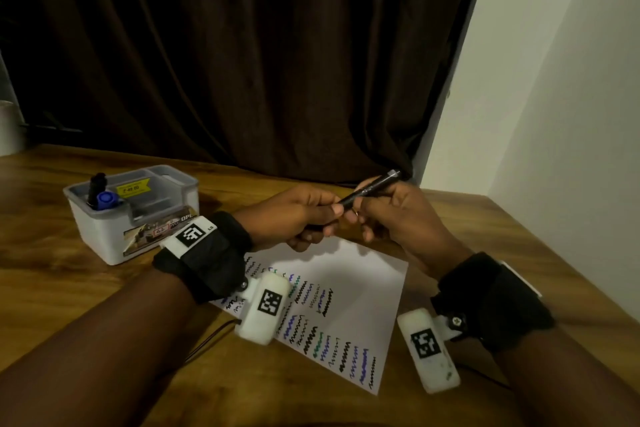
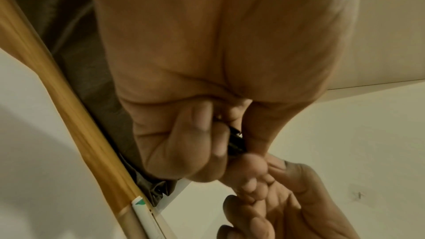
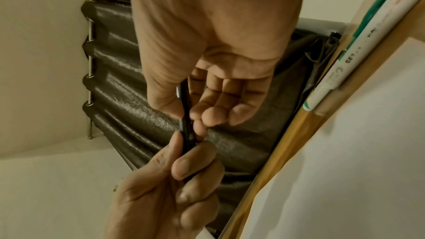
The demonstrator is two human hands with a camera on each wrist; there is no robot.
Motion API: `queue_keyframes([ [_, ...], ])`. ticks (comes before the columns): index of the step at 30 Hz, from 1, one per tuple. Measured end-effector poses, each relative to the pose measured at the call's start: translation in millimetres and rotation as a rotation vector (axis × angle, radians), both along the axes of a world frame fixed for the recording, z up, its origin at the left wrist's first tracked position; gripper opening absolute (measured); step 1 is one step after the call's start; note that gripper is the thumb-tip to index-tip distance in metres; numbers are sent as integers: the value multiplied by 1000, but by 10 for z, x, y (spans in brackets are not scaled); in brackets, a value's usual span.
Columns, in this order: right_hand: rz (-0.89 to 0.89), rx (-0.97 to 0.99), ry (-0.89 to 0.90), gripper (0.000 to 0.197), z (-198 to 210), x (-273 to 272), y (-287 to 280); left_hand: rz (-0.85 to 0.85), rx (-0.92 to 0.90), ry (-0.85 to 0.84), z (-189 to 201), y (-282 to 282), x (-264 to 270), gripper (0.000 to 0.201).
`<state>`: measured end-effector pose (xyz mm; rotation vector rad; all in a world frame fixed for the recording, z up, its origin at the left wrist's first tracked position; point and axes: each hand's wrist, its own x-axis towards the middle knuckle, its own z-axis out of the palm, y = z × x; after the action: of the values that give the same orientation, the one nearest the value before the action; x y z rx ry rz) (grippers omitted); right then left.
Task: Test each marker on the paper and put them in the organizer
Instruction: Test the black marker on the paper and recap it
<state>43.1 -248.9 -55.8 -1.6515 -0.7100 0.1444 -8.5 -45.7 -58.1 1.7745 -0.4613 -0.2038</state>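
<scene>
Head view is showing you holding a slim black marker with a metal end (image 1: 370, 189) above the bench, both hands meeting over the far edge of the white sheet of paper (image 1: 349, 291). Your left hand (image 1: 294, 215) is curling its fingers and thumb around the marker's lower end, and your right hand (image 1: 398, 215) is pinching the barrel higher up, its outer fingers hanging relaxed in the right wrist view. You are probably either pulling the cap off or pressing it back on; the pictures are not showing which, because your fingers are hiding the tip.

As for progress, the paper is already carrying several rows of squiggles in black, blue, green and grey, so a good deal of testing is looking done. The grey plastic organizer with divided compartments (image 1: 104, 239) is sitting on the wooden bench (image 1: 52, 288) to your left, well apart from the paper. It is holding 2 items upright in its near-left compartment: a black marker (image 1: 95, 189) and a blue-capped one (image 1: 105, 198).

Both wrist views are also catching a white pen with green trim (image 3: 358, 52) lying at the bench's edge, seemingly still waiting. So at least this black marker and that pen are looking left to file.
</scene>
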Motion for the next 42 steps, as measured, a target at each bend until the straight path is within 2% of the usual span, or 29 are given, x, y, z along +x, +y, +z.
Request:
queue_keyframes([
  [5,33,19,101,22,9,-25,19,40,-16,39,24,3,-22,19],
  [8,55,49,119,26,11,-53,30,49,13,26,19,-1,-26,35],
  [13,56,29,85,27,6,-60,27,48,51,18,33,-16,-53,42],
  [17,62,35,76,25,4,-64,29,59,78,9,50,-28,-90,36],
  [29,43,43,85,26,25,-63,14,96,95,26,54,-76,-106,36],
  [33,-13,54,136,21,64,-26,-9,83,225,34,100,-33,-127,49],
  [36,-9,77,234,24,124,-18,-59,132,286,74,142,55,-147,64],
  [39,59,-25,272,29,143,-48,-101,223,348,117,168,134,-138,66],
  [42,166,-223,202,29,99,-76,-97,228,389,205,148,181,-111,71],
])
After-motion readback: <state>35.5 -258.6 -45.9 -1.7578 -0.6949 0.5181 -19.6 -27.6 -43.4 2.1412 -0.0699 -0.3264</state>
